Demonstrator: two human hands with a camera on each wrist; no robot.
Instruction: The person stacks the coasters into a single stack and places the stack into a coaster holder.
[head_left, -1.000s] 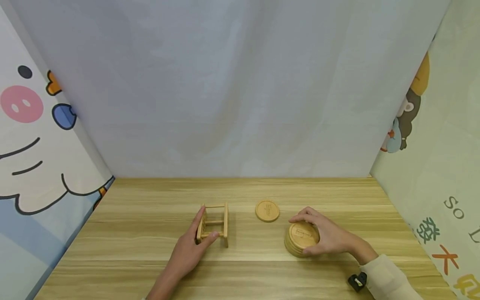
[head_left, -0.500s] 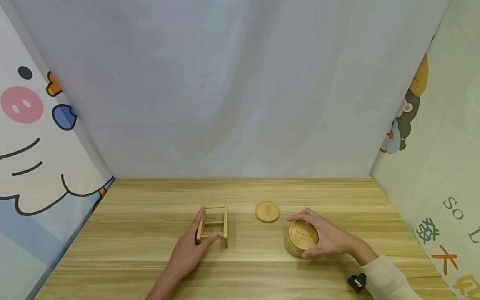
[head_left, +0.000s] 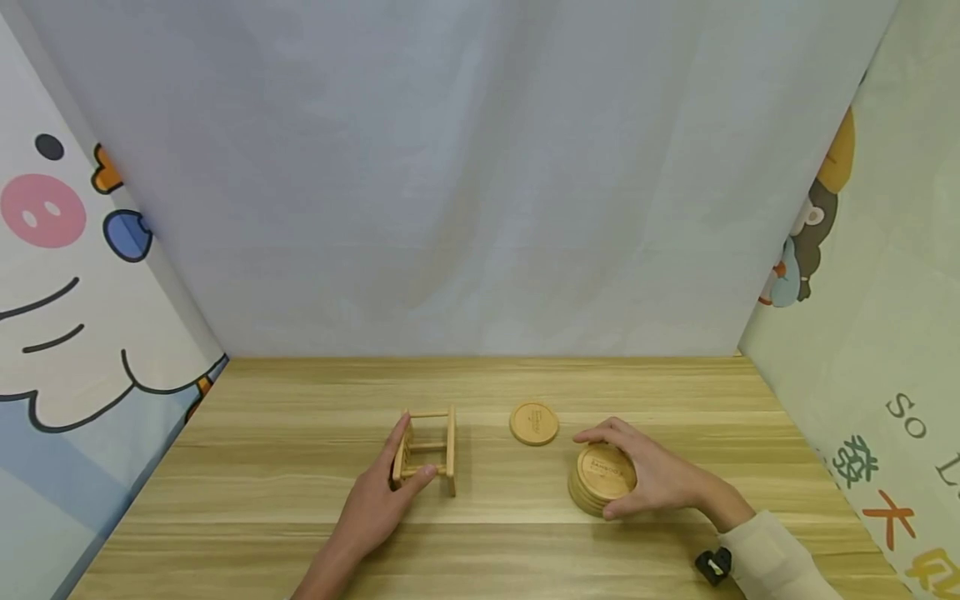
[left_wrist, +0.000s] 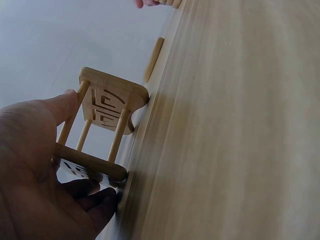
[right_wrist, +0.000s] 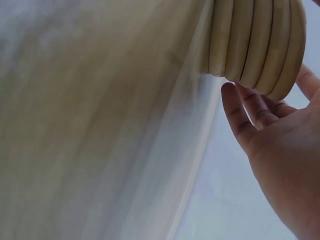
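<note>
A small wooden coaster rack [head_left: 452, 454] with slotted end panels and thin rods stands left of centre on the table. My left hand [head_left: 375, 504] grips its left panel, thumb against a rod and fingers behind the panel, as the left wrist view shows. Right of centre is a stack of round wooden coasters [head_left: 606, 473] with engraved lettering on top. My right hand [head_left: 660, 479] curves round the stack's right side, thumb at the front, fingers at the far edge. Several coaster edges [right_wrist: 260, 45] show in the right wrist view. One single coaster [head_left: 534, 422] lies flat between rack and stack.
The wood-grain table [head_left: 487, 558] ends at a pale hanging sheet [head_left: 480, 183] at the back. Printed panels stand at the left [head_left: 60, 308] and right [head_left: 862, 375]. A black device [head_left: 714, 566] sits by the right cuff.
The lettering on the top coaster looks different from a second ago. My right thumb and fingers have shifted very slightly at the stack. The left hand and rack stay put.
</note>
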